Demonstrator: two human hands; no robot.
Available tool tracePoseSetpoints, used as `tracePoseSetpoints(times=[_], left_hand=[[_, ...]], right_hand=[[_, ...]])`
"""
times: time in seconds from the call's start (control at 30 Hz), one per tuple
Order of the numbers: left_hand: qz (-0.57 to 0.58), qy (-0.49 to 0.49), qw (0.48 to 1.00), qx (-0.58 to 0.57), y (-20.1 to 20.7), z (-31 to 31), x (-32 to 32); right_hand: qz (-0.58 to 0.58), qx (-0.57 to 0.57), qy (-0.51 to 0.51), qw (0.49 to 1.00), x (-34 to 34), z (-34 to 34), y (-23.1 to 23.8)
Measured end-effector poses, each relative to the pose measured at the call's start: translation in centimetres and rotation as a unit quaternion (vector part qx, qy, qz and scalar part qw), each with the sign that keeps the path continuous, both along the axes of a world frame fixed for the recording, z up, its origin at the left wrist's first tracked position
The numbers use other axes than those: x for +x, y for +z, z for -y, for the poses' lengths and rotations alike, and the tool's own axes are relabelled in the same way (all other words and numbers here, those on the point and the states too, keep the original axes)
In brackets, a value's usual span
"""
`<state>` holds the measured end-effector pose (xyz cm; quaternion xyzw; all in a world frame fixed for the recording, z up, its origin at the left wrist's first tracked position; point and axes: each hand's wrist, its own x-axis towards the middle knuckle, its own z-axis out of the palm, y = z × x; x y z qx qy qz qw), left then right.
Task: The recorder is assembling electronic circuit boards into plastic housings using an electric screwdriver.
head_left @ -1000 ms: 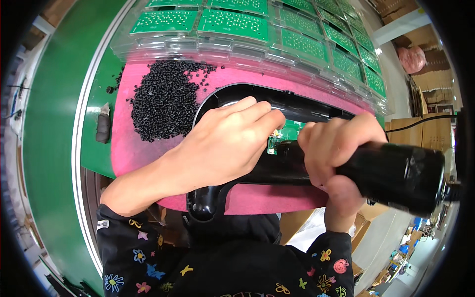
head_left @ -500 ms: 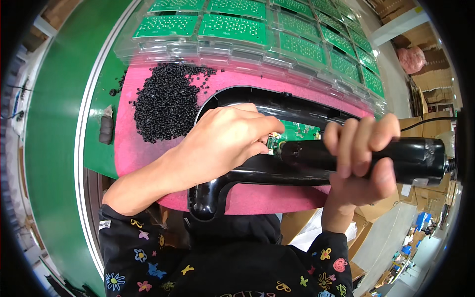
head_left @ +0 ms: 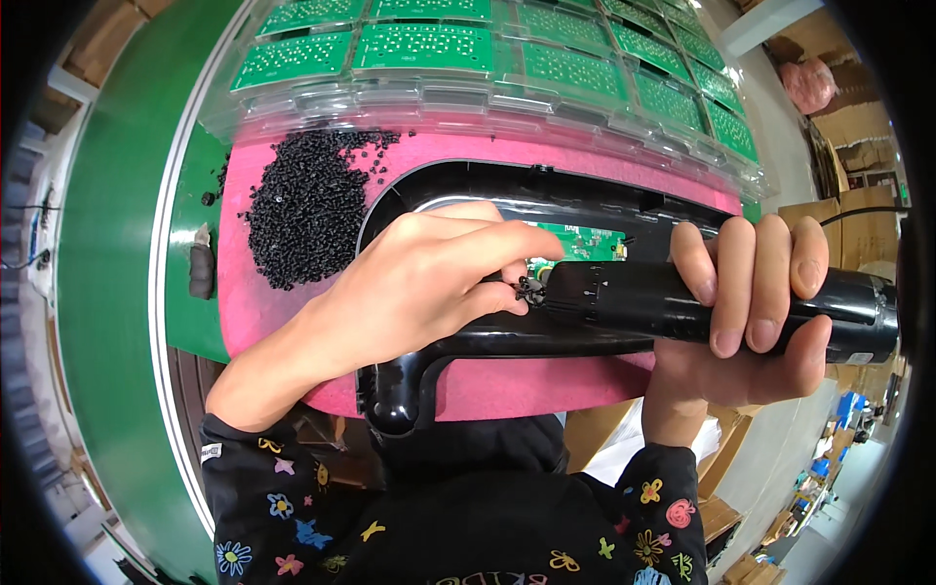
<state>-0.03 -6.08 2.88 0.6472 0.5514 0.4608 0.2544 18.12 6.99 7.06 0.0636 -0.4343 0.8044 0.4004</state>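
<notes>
Gripped firmly by the right hand [head_left: 751, 322]: black electric screwdriver [head_left: 702, 302], all fingers wrapped over its barrel, thumb underneath. Held almost level, long axis running from right to left across the view, tip pointing left toward the left hand [head_left: 429, 273]. Pinched between left thumb and fingertips [head_left: 512, 292]: small cluster of black screws [head_left: 529, 289], kept right at the tip of the tool. Seemed touching the tip or just beside it; exact contact too small to tell.

Lay below both hands: black plastic housing [head_left: 468, 341], long and curved, resting on pink mat [head_left: 283, 322] on the surface. Showed inside the housing, just above the screwdriver's front end: green circuit board [head_left: 585, 239], partly covered by the left fingers. So the screw spot probably lay under or just behind the tip, down and slightly away from the person; tool axis would need tilting from level toward upright to meet it. Left hand nearer to that spot than right.

Heaped on the mat to the left of the housing, well apart from the hands: pile of loose black screws [head_left: 307, 205]. Stacked along the far edge: clear trays with green boards [head_left: 429, 49]. Seen at far left: green conveyor belt [head_left: 107, 292].
</notes>
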Motion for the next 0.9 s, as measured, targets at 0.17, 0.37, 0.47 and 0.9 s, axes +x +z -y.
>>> tracePoseSetpoints(times=[0.17, 0.37, 0.47, 0.9], left_hand=[[-0.006, 0.019, 1.0, 0.018, -0.1, 0.2, -0.1], [-0.198, 0.038, 0.978, -0.059, 0.0, 0.1, 0.3], [-0.226, 0.023, 0.968, -0.109, -0.1, 0.2, 0.4], [-0.228, 0.037, 0.971, -0.06, 0.6, 0.2, 0.3]], right_hand=[[0.0, 0.032, -0.009, 0.999, 0.5, -0.7, 0.8], [0.113, 0.153, -0.017, 0.982, 4.1, -5.8, -0.6], [0.121, 0.149, -0.026, 0.981, 4.3, -6.1, -1.1], [0.18, 0.142, -0.043, 0.972, 2.0, -3.3, -0.9]])
